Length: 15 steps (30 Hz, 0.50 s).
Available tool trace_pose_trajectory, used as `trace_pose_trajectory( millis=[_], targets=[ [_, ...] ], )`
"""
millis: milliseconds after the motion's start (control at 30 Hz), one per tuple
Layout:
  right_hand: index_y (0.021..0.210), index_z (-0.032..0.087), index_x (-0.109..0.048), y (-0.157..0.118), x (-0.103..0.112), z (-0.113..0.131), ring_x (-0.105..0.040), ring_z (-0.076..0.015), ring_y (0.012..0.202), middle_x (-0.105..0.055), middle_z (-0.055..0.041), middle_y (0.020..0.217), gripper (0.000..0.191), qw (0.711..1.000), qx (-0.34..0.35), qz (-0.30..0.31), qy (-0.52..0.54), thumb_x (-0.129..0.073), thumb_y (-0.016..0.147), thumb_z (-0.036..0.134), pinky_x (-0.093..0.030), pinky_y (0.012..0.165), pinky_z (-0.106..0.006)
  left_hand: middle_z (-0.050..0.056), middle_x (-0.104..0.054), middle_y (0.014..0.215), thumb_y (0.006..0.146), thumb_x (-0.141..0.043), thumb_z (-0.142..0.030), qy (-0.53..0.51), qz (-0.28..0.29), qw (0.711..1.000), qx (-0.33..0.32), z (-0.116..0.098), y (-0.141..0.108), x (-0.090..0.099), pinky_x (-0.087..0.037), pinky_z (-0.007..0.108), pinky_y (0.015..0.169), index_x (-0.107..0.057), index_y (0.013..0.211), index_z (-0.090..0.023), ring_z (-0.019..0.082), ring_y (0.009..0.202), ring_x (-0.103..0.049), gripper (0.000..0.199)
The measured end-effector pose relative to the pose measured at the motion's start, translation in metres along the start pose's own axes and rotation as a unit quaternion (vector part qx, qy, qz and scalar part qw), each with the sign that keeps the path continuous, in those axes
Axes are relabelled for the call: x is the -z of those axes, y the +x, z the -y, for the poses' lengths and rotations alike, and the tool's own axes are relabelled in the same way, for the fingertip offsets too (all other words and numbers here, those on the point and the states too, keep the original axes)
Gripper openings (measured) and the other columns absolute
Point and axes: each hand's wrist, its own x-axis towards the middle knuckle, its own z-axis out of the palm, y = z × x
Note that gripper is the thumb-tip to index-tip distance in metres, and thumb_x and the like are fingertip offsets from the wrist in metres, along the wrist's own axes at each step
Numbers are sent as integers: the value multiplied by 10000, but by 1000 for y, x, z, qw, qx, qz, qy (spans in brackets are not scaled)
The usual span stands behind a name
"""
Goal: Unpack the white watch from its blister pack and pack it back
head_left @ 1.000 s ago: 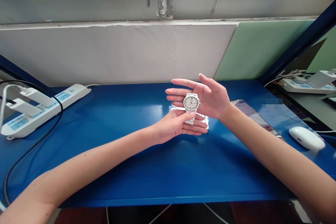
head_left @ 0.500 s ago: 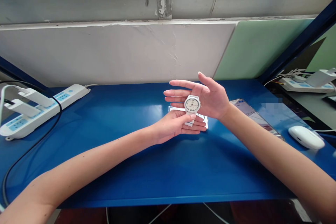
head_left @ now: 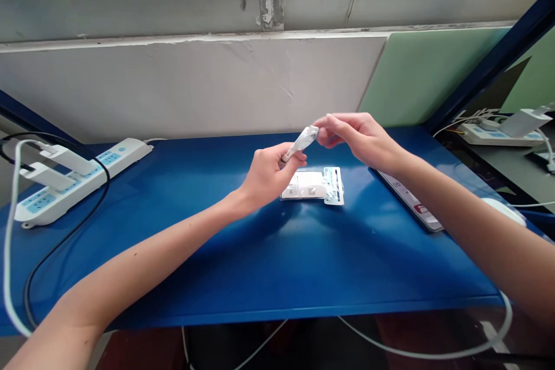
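Above the middle of the blue table (head_left: 269, 277), the white wristwatch (head_left: 302, 141) hangs in the air between your two hands, turned edge-on so its dial cannot be read. Your left hand (head_left: 265, 176) pinches the lower end of the strap between thumb and curled fingers, and your right hand (head_left: 355, 136) pinches the upper end by the case with thumb and fingertips, the other fingers folded loosely behind. Both holds sit on small, smooth surfaces, so the watch will likely twist or slip if one hand lets go before the other has it firmly; keep one pinch steady as the anchor and let only the other hand shift. Hold the watch low over the table, not out beyond its edge, so that a slip costs little. Just below your hands lies a small clear packet with a white card (head_left: 313, 186), flat on the table and apart from the watch; mind it when either wrist drops. Near your right forearm a smartphone (head_left: 410, 199) lies face up, and a white rounded thing shows partly behind that arm, too hidden to name. Well off to your left sits a white power strip (head_left: 82, 176) with chargers plugged in and a black cable (head_left: 60, 237) looping toward the near edge.
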Motion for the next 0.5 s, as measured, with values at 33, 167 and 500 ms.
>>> trace_pose_trajectory(
  millis=[33, 167, 500],
  targets=[
    [918, 176, -751, -8, 1, -1, -585, -146, 683, -609, -16, 685, 466, 999, -9, -9, -37, -503, 965, 567, -490, 681, -291, 70, -758, 919, 971, -561, -290, 86, -9, 995, -55, 3, -1, 0, -564, 301, 774, -710, 976, -148, 198, 856, -726, 205],
    [1048, 169, -725, -39, -5, -10, -546, -139, 592, -616, -16, 677, 454, 996, -47, 28, -69, -531, 950, 568, -447, 556, -283, 73, -747, 983, 941, -511, -162, 279, 17, 948, -154, 16, -10, -7, -542, 270, 729, -663, 1172, -149, 184, 828, -713, 276],
    [1019, 183, -777, -57, -2, -41, -556, -140, 615, -703, -34, 786, 255, 995, -45, -78, -37, -691, 845, 350, -456, 563, -287, 218, -545, 1433, 931, -629, -435, 298, 125, 933, -156, 37, -13, -22, -486, 467, 1058, -416, 1458, -82, 332, 1315, -544, 669]
  ],
)
